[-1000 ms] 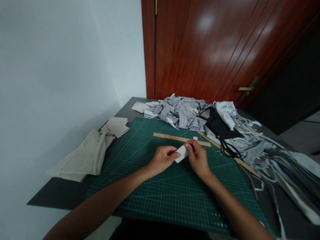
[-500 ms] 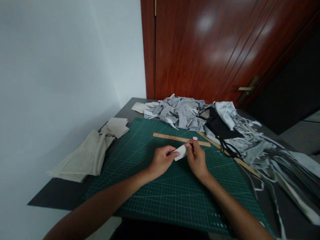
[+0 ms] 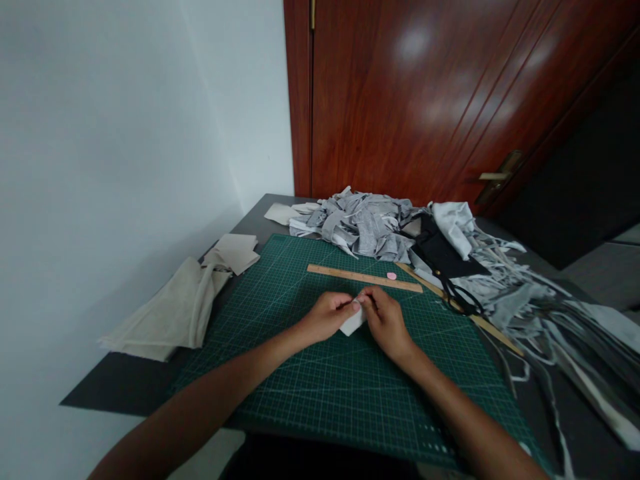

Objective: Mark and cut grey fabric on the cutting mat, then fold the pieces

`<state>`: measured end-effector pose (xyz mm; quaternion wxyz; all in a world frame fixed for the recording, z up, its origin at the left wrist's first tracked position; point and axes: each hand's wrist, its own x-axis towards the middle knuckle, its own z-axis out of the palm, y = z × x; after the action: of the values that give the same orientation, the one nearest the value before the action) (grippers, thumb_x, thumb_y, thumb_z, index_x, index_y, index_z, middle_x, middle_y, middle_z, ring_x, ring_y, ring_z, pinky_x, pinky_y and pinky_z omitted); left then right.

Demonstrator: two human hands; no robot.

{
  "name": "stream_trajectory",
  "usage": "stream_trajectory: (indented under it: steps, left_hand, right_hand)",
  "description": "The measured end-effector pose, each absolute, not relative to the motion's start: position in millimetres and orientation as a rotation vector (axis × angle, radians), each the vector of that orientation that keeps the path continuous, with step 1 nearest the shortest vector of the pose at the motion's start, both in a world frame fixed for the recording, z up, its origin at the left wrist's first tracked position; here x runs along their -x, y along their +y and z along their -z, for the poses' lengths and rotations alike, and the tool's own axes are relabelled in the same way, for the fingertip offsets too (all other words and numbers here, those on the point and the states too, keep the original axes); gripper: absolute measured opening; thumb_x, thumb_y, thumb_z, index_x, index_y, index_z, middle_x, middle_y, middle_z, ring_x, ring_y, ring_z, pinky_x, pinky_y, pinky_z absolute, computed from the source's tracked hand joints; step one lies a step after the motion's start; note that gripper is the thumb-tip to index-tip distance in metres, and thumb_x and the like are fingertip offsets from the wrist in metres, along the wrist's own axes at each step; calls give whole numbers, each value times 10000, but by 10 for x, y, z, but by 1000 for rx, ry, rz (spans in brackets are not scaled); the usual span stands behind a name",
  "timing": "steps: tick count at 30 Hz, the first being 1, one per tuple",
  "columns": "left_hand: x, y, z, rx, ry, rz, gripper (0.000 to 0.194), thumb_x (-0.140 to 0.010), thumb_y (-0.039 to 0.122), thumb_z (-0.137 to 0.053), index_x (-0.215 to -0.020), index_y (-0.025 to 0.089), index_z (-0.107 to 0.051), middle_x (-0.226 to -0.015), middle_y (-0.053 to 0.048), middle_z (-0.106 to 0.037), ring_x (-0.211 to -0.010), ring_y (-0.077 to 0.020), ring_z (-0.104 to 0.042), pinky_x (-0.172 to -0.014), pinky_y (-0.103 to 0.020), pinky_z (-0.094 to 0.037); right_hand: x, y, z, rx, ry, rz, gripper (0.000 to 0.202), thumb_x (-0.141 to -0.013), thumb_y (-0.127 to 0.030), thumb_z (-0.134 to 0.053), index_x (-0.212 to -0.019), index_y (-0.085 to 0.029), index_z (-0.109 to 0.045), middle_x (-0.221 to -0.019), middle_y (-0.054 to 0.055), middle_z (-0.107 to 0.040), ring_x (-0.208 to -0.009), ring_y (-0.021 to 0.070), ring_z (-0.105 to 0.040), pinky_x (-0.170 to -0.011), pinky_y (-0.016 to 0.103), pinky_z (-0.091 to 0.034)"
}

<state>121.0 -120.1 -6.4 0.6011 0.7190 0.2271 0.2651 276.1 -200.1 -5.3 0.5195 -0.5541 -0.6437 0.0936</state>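
A small white piece of fabric (image 3: 353, 323) is pinched between both hands over the green cutting mat (image 3: 320, 393). My left hand (image 3: 327, 316) grips its upper left edge, thumb on top. From the other side my right hand (image 3: 385, 319) is closed on the upper right edge, and the fingertips of the two hands nearly meet. The fabric's lower corner hangs down between them. Just beyond the hands lies a wooden ruler (image 3: 360, 277), with a pink piece of chalk or similar (image 3: 391, 275) at its far edge.
Grey fabric scraps (image 3: 367, 223) are heaped at the back. Black-handled scissors (image 3: 463, 300) and a second wooden ruler (image 3: 493, 333) lie right, beside tangled strips (image 3: 525, 300). Folded cream cloth (image 3: 170, 307) and cut pieces (image 3: 235, 252) rest left. A wall and a door bound the table.
Both hands have come closer together, the right moving slightly left. The white fabric has turned, so its corner now points downward and less of it shows between the fingers.
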Motion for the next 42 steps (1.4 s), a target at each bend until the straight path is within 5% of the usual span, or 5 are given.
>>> stream_trajectory:
  steps: [9,16,22,31,42]
  left_hand:
    - [-1263,-1309,103,-1055,662,-620,494,-754,567,-789,-908,106,-701,-729,-81,-718,-608,-182,-668,-601,-321,-545]
    - [-1200,-1147,23,-795,850,-728,222,-760,285,-833,-877,133,-721,-861,-75,-739,-727,-158,-681,-617,-260,-530]
    - [-1193,-1190,21,-858,787,-550,203,-735,280,-836,-846,147,-731,-833,-66,-737,-735,-168,-675,-662,-284,-541]
    - [-1135,-1221,-39,-1524,659,-1082,476,-911,593,-594,-1145,191,-694,-1180,-98,-702,-1128,-246,-623,-971,-354,-484]
    - [-1191,-1262,29,-1222,513,-954,405,-692,493,-850,-841,132,-743,-815,-49,-714,-758,-169,-623,-743,-295,-482]
  right_hand:
    - [-2773,-1977,133,1346,-1511,-286,340,-1010,-345,-496,-1321,-208,-520,-1105,106,-704,-930,235,-692,-789,378,-562]
    - [-2871,-2060,-41,1174,-2292,334,510,-941,-332,-630,-1435,-271,-513,-1479,163,-534,-1374,334,-475,-1162,625,-217]
    - [-2796,-2091,3,1182,-2178,333,439,-952,-82,-501,-1303,-313,-631,-1302,95,-669,-1234,274,-579,-1106,560,-275]
    - [-2608,-2017,68,1230,-1347,-528,224,-924,-430,-641,-947,-217,-705,-854,42,-734,-778,228,-663,-733,355,-524]
    - [-2547,-2028,-13,1060,-1105,-946,345,-816,-518,-755,-946,-199,-730,-830,38,-752,-676,191,-644,-650,312,-533]
